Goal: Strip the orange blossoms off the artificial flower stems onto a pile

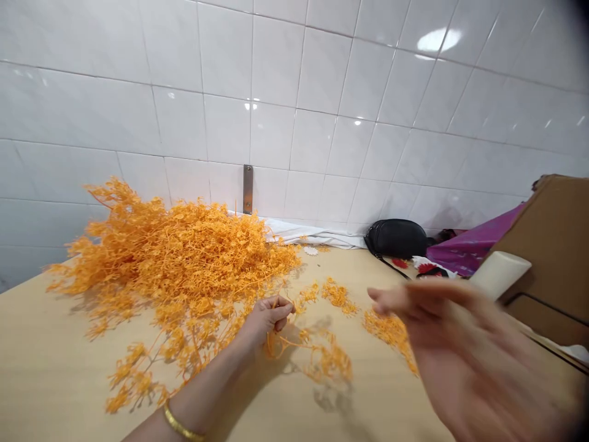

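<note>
Left hand pinches the stem of an orange sprig, flower end hanging over the middle of the surface. Right hand is blurred, looks spread wide, nothing visible in it, raised near the surface's right side. Big orange pile sits toward the back-left corner; small orange clumps lie from mid-surface to the right. Step in hand, my read: working one sprig apart from the pile. Next move calls for a steady left pinch and right fingers narrowed before touching thin stems.
</note>
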Motion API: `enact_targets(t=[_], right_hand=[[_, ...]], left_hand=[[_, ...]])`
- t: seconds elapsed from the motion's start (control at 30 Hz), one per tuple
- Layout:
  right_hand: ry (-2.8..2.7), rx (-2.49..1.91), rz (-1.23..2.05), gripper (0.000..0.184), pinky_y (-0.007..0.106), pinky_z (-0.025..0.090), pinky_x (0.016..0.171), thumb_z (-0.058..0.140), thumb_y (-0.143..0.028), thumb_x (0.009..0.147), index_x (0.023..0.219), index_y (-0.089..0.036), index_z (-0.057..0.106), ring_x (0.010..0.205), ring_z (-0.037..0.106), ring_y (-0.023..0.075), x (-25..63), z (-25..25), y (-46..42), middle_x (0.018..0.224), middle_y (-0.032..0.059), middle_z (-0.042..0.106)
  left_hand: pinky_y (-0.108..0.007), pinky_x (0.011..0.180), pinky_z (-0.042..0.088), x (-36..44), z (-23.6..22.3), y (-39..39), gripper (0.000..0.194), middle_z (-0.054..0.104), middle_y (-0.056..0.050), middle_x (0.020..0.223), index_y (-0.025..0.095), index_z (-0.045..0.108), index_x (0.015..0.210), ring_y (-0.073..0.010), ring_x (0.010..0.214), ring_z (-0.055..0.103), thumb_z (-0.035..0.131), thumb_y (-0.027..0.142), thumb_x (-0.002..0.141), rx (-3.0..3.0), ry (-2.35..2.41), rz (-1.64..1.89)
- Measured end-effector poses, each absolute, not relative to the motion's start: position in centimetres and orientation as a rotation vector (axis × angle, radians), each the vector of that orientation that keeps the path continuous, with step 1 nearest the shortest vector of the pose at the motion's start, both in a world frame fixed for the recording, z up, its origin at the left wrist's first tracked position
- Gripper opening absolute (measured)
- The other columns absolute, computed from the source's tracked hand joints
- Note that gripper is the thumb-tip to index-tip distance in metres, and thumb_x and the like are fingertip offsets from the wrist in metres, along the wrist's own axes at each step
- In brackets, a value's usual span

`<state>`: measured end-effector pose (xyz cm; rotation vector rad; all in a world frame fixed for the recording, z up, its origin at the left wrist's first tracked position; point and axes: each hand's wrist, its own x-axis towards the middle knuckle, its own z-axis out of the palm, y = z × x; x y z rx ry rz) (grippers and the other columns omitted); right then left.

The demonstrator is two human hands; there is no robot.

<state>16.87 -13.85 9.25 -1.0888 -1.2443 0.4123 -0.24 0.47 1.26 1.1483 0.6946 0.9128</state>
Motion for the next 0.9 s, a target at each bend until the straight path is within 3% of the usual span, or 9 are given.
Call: enact_targets(t=[0.1,0.2,0.3,0.43,0.53,0.73,0.83,0.9], right_hand=[[-1.120,-1.181,0.559,0.030,0.037,0.042,0.077,0.058,-0.043,0.070,0.090,-0.022,0.056,0.086,0.055,0.0219,17.0,9.5,-8.6,0.086,0.0062,0.060],[-1.112,-1.376,0.864,0.046,0.035,0.042,0.075,0.061,-0.046,0.064,0.100,-0.018,0.052,0.091,0.053,0.0225,17.2,7.1,-5.0,0.099,0.0104,0.058],[-1.225,-1.318,1.106,0.056,0.031,0.042,0.074,0.070,-0.038,0.056,0.105,-0.020,0.051,0.095,0.051,0.0206,16.5,4.6,-3.7,0.104,0.0086,0.055],[-1.358,-1.108,1.323,0.032,0.026,0.041,0.064,0.069,-0.035,0.058,0.082,-0.016,0.059,0.070,0.054,0.0136,14.8,3.3,-3.4,0.076,0.0019,0.060],[-1.333,-1.130,1.237,0.022,0.023,0.038,0.058,0.066,-0.036,0.060,0.065,-0.015,0.058,0.057,0.048,0.0100,14.4,2.8,-3.0,0.061,-0.0016,0.055],[-1.277,-1.297,0.810,0.019,0.023,0.032,0.050,0.058,-0.032,0.063,0.054,-0.017,0.049,0.051,0.041,0.0099,16.4,1.7,-1.6,0.051,-0.0035,0.046],[-0.991,-1.429,0.527,0.019,0.024,0.032,0.049,0.054,-0.036,0.065,0.059,-0.019,0.048,0.051,0.041,0.0113,18.3,1.6,-1.3,0.050,-0.0035,0.044],[-0.921,-1.437,0.530,0.017,0.025,0.034,0.050,0.052,-0.036,0.065,0.069,-0.019,0.050,0.052,0.046,0.0125,19.1,1.8,-1.4,0.052,-0.0032,0.047]], left_hand=[[-0.020,0.042,0.012,-0.4,1.4,0.4,0.022,0.031,0.007,0.041,0.013,0.052,0.059,-0.0025,0.038,0.020,0.063,0.032,0.060,1.170,0.652,0.871],[-0.020,0.043,0.012,-0.5,1.3,0.3,0.026,0.028,0.008,0.040,0.013,0.053,0.061,-0.0029,0.039,0.019,0.063,0.037,0.061,1.193,0.640,0.845],[-0.020,0.043,0.014,-0.5,1.0,0.2,0.028,0.030,0.007,0.039,0.013,0.053,0.062,-0.0036,0.039,0.022,0.063,0.040,0.060,1.209,0.639,0.819],[-0.020,0.042,0.014,-0.5,1.0,0.3,0.028,0.030,0.008,0.039,0.014,0.051,0.059,-0.0030,0.038,0.021,0.064,0.038,0.059,1.147,0.631,0.821],[-0.019,0.041,0.011,-0.2,1.3,0.0,0.028,0.027,0.009,0.038,0.014,0.054,0.065,-0.0028,0.037,0.017,0.065,0.039,0.058,1.137,0.647,0.786],[-0.020,0.039,0.011,0.5,1.5,-0.7,0.027,0.030,0.008,0.036,0.014,0.061,0.069,-0.0031,0.036,0.018,0.066,0.037,0.055,1.136,0.780,0.775],[-0.020,0.038,0.011,0.4,1.2,-0.7,0.025,0.026,0.008,0.033,0.014,0.062,0.064,-0.0029,0.034,0.017,0.066,0.037,0.055,1.111,0.833,0.789],[-0.019,0.037,0.012,0.3,1.1,-0.6,0.025,0.028,0.008,0.034,0.014,0.063,0.065,-0.0027,0.033,0.018,0.066,0.037,0.055,1.100,0.841,0.795]])
